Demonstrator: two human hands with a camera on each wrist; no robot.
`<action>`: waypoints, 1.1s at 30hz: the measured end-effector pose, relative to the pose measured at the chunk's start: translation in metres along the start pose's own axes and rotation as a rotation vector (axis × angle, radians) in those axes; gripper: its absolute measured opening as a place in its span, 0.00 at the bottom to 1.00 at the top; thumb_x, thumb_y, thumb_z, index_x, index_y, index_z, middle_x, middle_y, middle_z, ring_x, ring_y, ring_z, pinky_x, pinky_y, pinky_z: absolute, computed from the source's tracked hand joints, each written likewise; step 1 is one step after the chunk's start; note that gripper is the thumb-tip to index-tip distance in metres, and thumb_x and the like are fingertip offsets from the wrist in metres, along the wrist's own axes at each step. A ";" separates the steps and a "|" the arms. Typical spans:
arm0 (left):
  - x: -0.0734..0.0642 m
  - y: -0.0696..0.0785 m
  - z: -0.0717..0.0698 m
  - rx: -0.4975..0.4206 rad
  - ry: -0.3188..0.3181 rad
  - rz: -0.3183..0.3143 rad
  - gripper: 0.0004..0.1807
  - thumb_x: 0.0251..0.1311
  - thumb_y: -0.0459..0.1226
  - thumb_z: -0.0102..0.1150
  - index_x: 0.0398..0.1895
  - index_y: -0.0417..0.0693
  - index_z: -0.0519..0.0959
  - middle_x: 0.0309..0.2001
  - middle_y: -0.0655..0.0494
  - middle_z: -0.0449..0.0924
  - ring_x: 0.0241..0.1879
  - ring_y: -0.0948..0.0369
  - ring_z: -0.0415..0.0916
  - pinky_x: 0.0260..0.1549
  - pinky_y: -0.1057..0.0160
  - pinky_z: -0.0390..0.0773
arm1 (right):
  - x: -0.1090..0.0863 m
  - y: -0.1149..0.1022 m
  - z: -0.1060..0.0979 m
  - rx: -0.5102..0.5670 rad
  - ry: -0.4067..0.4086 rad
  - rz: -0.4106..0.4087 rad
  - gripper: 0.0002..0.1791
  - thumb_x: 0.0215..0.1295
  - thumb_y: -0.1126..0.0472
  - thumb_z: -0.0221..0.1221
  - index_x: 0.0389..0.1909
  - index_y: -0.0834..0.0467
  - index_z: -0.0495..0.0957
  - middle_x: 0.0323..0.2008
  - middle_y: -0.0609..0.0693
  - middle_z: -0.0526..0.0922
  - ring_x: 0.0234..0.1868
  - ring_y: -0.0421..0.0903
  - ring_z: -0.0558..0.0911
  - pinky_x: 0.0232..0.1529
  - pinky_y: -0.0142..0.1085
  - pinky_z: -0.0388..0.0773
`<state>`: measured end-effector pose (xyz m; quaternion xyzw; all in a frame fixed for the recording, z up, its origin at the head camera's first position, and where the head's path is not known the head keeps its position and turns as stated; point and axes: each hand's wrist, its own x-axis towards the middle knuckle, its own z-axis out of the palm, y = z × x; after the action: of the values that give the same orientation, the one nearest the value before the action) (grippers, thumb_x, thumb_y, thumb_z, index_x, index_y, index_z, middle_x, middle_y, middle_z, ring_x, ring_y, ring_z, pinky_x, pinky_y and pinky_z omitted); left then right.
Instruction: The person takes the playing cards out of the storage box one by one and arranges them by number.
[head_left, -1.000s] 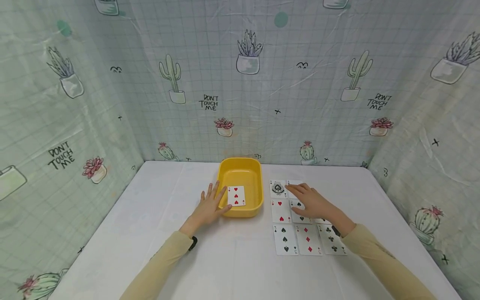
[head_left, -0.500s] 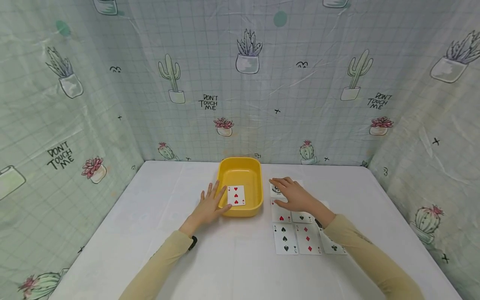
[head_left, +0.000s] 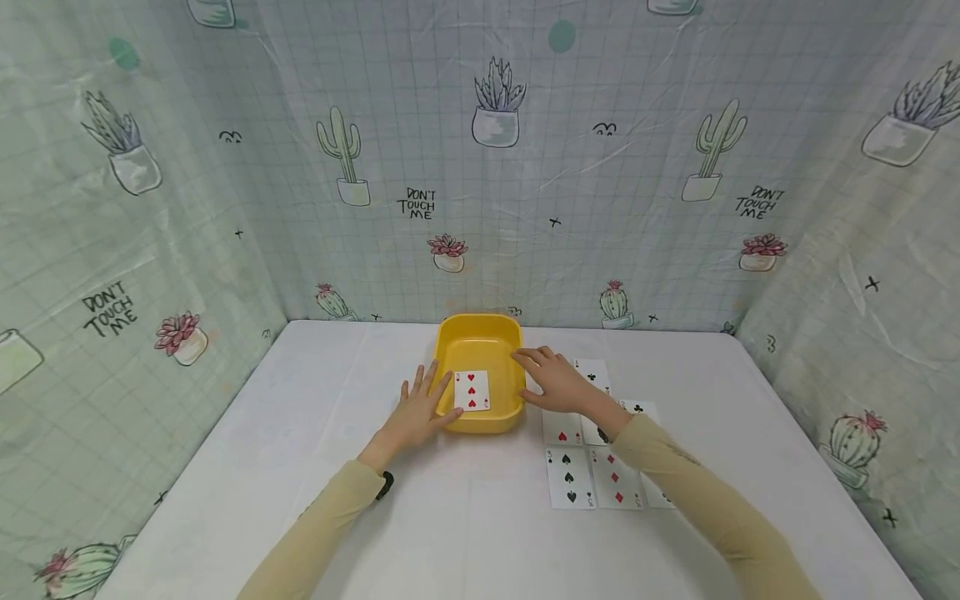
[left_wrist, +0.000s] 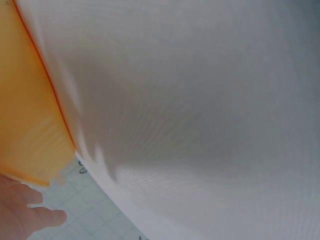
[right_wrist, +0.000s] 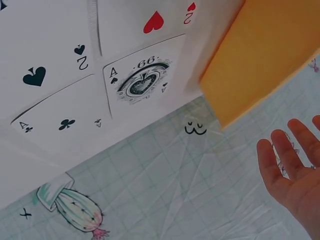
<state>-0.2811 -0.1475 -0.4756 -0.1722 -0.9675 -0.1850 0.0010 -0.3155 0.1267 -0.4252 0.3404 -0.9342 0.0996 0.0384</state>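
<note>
Fingers spread, my left hand (head_left: 412, 417) lies against the left side of the yellow tray (head_left: 482, 425). The left wrist view shows that hand's fingers (left_wrist: 45, 217) by the tray wall (left_wrist: 30, 100). A three of hearts (head_left: 472, 391) lies face up inside the tray. My right hand (head_left: 555, 385) reaches to the tray's right rim, its fingers extended and holding nothing visible. Under and beside it lie the ace of spades (right_wrist: 145, 82), hidden in the head view, the ace of clubs (head_left: 592, 372) and the two of hearts (head_left: 562, 432).
Nearer the front are a three of spades (head_left: 570, 478) and a three of diamonds (head_left: 617, 478). Another card (head_left: 657, 492) is partly under the right sleeve (head_left: 697, 483). A two of spades (right_wrist: 55, 60) also shows. A patterned cloth (head_left: 480, 192) walls the white table (head_left: 465, 533).
My right hand has moved left from over the cards to the tray's right rim, uncovering the ace of clubs. My left hand and the tray have stayed in place.
</note>
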 end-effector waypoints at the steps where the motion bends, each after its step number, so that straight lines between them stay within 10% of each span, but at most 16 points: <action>1: 0.000 0.000 0.000 0.000 0.001 0.003 0.42 0.56 0.63 0.40 0.69 0.51 0.47 0.72 0.48 0.31 0.69 0.43 0.32 0.60 0.35 0.40 | 0.003 -0.002 0.001 0.004 -0.004 0.002 0.35 0.58 0.49 0.55 0.65 0.55 0.57 0.63 0.53 0.63 0.60 0.52 0.64 0.56 0.54 0.64; 33: -0.001 0.000 0.000 0.017 -0.010 0.000 0.41 0.57 0.62 0.40 0.69 0.53 0.47 0.71 0.47 0.32 0.69 0.42 0.31 0.59 0.34 0.42 | 0.070 -0.035 0.047 -0.088 -0.284 0.046 0.44 0.51 0.38 0.57 0.66 0.53 0.55 0.64 0.51 0.62 0.64 0.52 0.60 0.62 0.55 0.55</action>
<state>-0.2805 -0.1477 -0.4751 -0.1733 -0.9691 -0.1757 -0.0023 -0.3465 0.0462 -0.4558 0.3274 -0.9413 0.0101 -0.0815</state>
